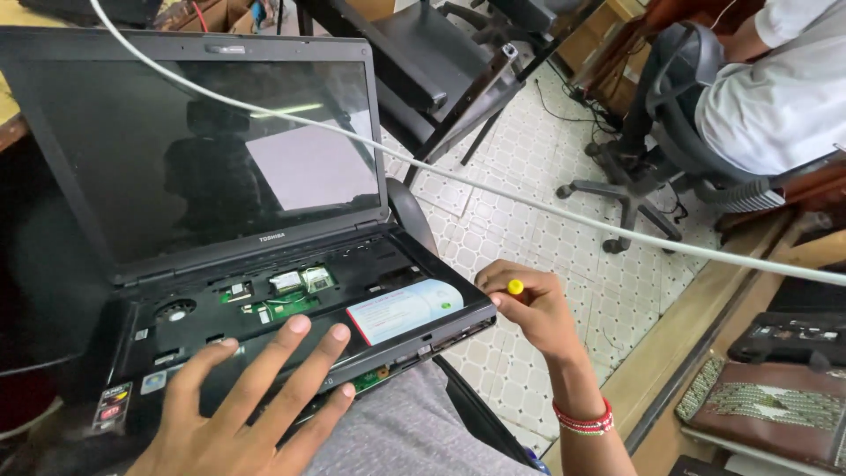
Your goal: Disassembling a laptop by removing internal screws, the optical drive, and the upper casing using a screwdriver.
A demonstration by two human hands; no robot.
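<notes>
An open black laptop (132, 167) rests on my lap, its keyboard removed so green circuit boards (282, 304) and a white-and-blue label (401, 308) show in the base. My left hand (251, 397) lies flat, fingers spread, on the front of the base. At the laptop's right front corner, my right hand (533, 308) grips a small screwdriver with a yellow cap (515, 286), and a red bead bracelet (583, 421) circles that wrist.
A white cable (564, 211) crosses diagonally over the screen and floor. Black chairs (441, 62) stand on the patterned tile floor. A person in a white shirt (775, 97) sits on an office chair at upper right. Another dismantled device (789, 339) lies on a wooden bench at right.
</notes>
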